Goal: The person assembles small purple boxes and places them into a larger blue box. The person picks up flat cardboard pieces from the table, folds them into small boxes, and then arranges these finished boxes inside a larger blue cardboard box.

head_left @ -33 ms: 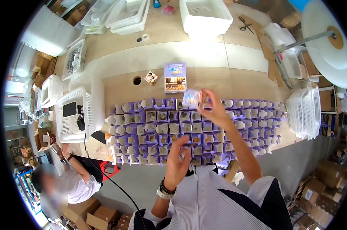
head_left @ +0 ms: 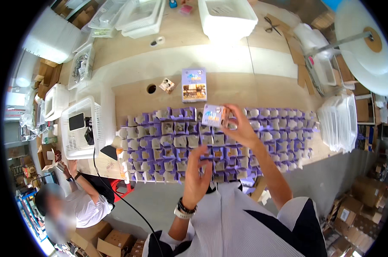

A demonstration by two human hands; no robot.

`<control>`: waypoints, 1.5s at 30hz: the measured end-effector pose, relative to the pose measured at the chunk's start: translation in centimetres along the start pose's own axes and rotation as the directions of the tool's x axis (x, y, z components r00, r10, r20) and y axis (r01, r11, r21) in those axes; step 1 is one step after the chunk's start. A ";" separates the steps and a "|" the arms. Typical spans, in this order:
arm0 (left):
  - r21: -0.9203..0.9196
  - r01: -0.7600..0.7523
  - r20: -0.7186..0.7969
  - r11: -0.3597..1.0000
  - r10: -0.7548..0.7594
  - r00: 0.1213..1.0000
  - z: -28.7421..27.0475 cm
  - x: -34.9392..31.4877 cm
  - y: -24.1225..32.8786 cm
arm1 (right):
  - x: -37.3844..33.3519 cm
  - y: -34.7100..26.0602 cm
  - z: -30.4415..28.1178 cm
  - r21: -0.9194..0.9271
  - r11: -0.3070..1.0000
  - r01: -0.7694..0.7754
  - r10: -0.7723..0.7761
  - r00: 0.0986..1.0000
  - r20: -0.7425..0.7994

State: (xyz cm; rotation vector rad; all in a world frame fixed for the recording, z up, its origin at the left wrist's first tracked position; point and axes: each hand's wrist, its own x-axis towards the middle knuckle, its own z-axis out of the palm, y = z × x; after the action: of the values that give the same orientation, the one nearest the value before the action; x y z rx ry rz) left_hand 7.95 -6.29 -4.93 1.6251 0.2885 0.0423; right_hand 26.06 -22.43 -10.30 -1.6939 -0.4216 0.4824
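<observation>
My right hand (head_left: 240,127) grips a small printed cardboard box (head_left: 212,115), lilac and white with a picture on its side, above the far rows of open boxes. My left hand (head_left: 196,180) hovers over the near rows with nothing in it, its fingers loosely bent and the thumb apart. Beneath both hands, a wide block of small open purple boxes (head_left: 168,141) stands in rows, their grey inner flaps raised. Just beyond them lies a larger lilac box (head_left: 194,85) with a picture on its front. To its left sits a small picture-covered piece (head_left: 167,85).
White baskets (head_left: 80,128) stand at the left, one holding a dark flat object. A stack of white trays (head_left: 339,124) is at the right. White bins (head_left: 226,19) and scissors (head_left: 272,25) lie at the far side. A black cable (head_left: 129,205) hangs beside a seated person (head_left: 89,205).
The small box in my right hand has come slightly nearer me, and its printed face shows more sharply. My left hand has shifted a little left and away from me.
</observation>
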 end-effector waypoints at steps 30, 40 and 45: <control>-0.509 0.384 0.349 0.770 -0.224 0.910 -1.9 -2.4 4.2 | -16.8 -13.6 5.7 -0.192 0.969 0.155 -0.186 0.971 -0.152; -0.360 0.019 0.247 0.933 0.076 0.966 -2.2 -2.3 6.1 | -16.8 -14.9 8.7 -0.465 0.885 0.035 -0.227 0.904 -0.364; -0.126 -0.160 0.343 0.979 0.194 0.919 -3.2 -1.9 6.9 | -16.3 -15.0 7.6 -0.231 0.973 0.016 -0.101 0.926 -0.364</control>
State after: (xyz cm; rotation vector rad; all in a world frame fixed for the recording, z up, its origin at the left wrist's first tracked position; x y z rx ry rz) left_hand 6.57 -3.92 2.37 1.5266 -0.1385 -0.0976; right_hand 8.08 -22.10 4.64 -1.9358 -0.2520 0.0594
